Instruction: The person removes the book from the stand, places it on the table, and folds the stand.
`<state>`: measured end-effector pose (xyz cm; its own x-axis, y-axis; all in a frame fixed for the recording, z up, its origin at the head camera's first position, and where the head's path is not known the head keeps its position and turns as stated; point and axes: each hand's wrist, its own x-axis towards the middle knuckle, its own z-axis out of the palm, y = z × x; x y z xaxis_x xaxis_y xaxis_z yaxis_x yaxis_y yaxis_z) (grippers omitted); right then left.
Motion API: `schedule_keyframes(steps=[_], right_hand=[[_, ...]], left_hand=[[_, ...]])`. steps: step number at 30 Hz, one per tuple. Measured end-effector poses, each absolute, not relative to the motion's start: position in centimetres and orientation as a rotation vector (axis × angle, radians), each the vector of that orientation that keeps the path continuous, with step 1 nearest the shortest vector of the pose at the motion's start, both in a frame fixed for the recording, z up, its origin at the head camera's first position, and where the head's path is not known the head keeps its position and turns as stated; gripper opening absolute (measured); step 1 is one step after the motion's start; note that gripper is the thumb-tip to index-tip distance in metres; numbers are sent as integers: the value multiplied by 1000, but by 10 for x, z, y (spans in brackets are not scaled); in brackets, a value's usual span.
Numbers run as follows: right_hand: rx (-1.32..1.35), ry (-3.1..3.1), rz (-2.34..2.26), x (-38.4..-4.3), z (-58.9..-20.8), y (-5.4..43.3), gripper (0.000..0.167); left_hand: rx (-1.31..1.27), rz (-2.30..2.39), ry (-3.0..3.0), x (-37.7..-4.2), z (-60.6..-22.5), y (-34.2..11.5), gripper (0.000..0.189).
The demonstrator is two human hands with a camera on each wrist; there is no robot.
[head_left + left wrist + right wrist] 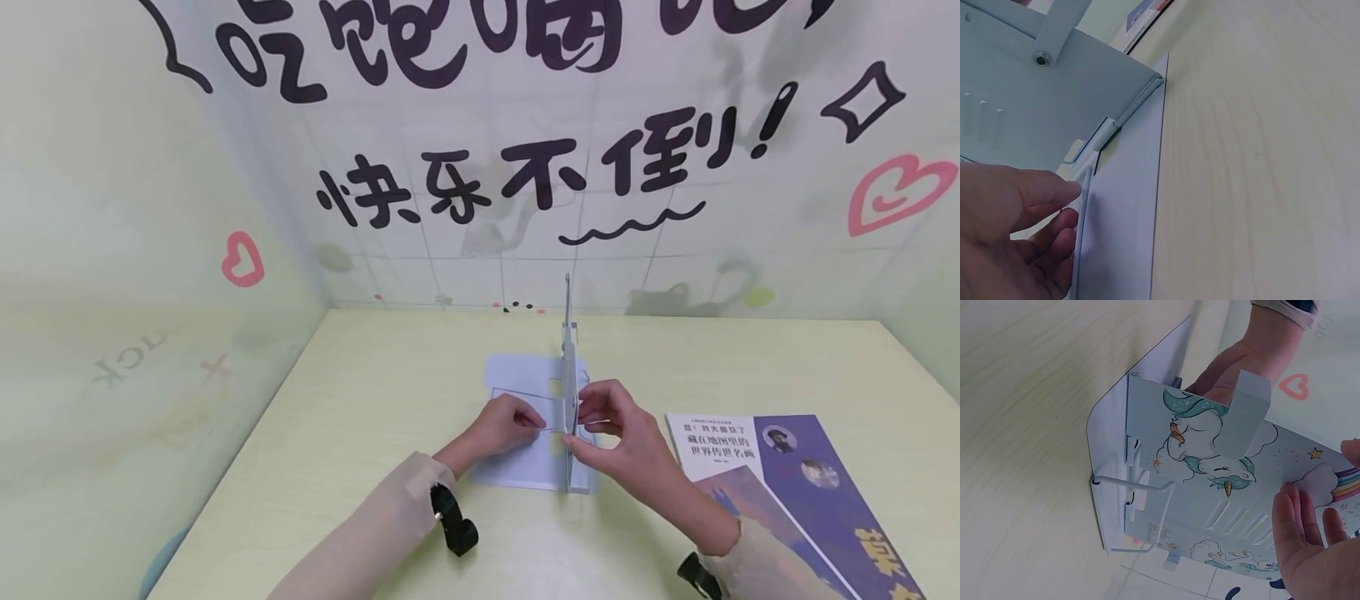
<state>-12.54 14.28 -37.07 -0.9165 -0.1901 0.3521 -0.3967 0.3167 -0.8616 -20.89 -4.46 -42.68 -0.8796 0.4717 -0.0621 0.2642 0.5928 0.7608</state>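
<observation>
A pale blue metal book stand (pixel 517 468) lies with its base flat on the table, its panel (pixel 568 367) standing up edge-on to the head view. Unicorns, clouds and a rainbow decorate that panel's face (pixel 1291 456) in the right wrist view. My left hand (pixel 504 423) is low on the panel's left side, thumb and curled fingers pinching a thin wire support (pixel 1080 237) over the base. On the other side my right hand (pixel 630 433) holds the panel, thumb at its near edge and fingers against the printed face. A bent wire holder (pixel 1135 484) sticks out near the base.
Two overlapping books or booklets, one purple (pixel 817 483) and one white-topped (pixel 712 442), lie at the right beside my right forearm. A printed wall (pixel 465 275) closes off the table's back, and another wall (pixel 150 292) stands at the left.
</observation>
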Motion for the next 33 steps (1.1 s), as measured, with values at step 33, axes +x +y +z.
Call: schedule_keyframes(steps=[33], right_hand=[[614,-2415,1611,-131,-370,135,42]], left_hand=[[601,1716,2275,-206,-297,-37,31]])
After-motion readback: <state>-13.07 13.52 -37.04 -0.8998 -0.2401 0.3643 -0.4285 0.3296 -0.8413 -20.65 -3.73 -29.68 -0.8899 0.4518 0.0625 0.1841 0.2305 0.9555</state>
